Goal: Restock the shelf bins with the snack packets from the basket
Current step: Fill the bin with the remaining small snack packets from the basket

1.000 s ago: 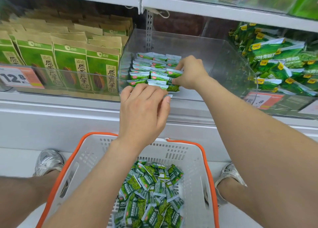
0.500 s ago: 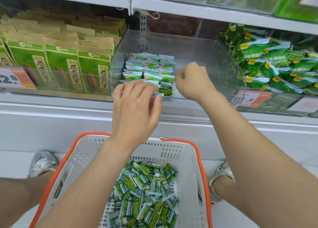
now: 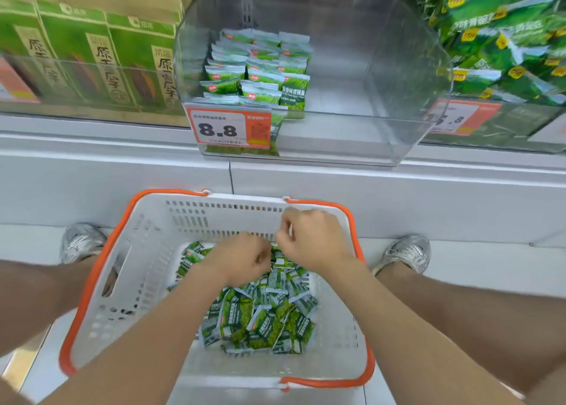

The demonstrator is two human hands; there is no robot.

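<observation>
Snack packets (image 3: 260,319): small foil pillows, light, soft, crinkly, slick. Judge best taken by sealed edge, or several scooped at once; loose pile likely to slide.

Left hand (image 3: 242,259): fingers (image 3: 262,256) curled down into top of pile, touching packets; grip hidden, cannot tell if anything held.

Right hand (image 3: 312,239): fingers curled, thumb against index, just above pile; no packet visible in grip, cannot tell.

Hands nearly touching, both inside basket (image 3: 153,251). Loose packets heaped on basket floor. Shelf bin (image 3: 382,104) above: stocked rows (image 3: 254,68) on left side only, right side bare.
</observation>
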